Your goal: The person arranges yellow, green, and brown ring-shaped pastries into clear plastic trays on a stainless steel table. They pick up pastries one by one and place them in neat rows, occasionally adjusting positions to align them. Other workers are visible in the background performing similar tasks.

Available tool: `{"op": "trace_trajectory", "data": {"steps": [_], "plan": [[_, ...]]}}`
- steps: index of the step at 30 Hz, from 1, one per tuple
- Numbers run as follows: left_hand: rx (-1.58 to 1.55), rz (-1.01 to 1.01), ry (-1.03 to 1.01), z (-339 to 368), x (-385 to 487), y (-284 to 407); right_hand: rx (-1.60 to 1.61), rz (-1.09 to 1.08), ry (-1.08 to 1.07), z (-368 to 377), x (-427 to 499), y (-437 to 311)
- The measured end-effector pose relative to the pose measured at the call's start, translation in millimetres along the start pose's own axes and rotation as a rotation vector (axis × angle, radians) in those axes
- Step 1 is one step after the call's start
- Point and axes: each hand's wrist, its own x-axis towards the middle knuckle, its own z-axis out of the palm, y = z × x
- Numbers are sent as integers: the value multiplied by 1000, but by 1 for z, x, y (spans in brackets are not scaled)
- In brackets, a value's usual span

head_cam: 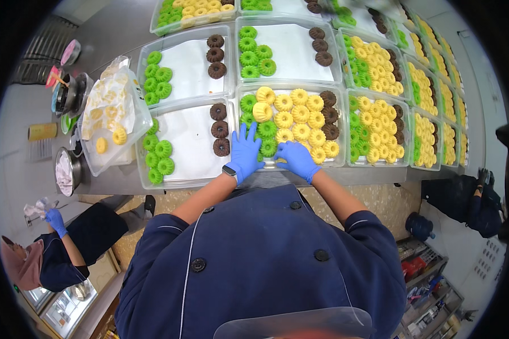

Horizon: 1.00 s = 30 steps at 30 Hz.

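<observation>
In front of me sits a clear plastic tray [344, 127] of small ring-shaped cakes. Green cakes [267, 129] line its left side, yellow cakes [300, 114] fill the middle, and dark brown cakes [330, 115] stand at the right. My left hand [246, 150], in a blue glove, lies with fingers apart over the tray's left wall and the front green cakes. My right hand [295, 157], gloved too, curls down at the front edge among the yellow cakes. A bit of yellow shows under its fingertips; whether it grips a cake is hidden.
To the left, a tray [186, 144] lined with white paper holds green and brown cakes. A tilted clear container [97, 159] carries a few yellow cakes. Filled trays [379, 127] run to the right. A steel bowl [70, 171] stands at the left. Two co-workers are nearby.
</observation>
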Motion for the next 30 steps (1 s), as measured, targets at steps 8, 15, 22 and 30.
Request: {"op": "trace_trajectory", "data": {"steps": [8, 15, 22, 30], "plan": [[74, 6, -25, -4, 3, -1, -191, -289, -166, 2, 10, 24], [51, 46, 31, 0, -1, -5, -220, -273, -191, 1, -2, 32], [58, 38, -68, -6, 1, -7, -84, -56, -82, -8, 7, 22], [62, 68, 50, 0, 0, -9, -238, -115, 43, 1, 32, 6]]}}
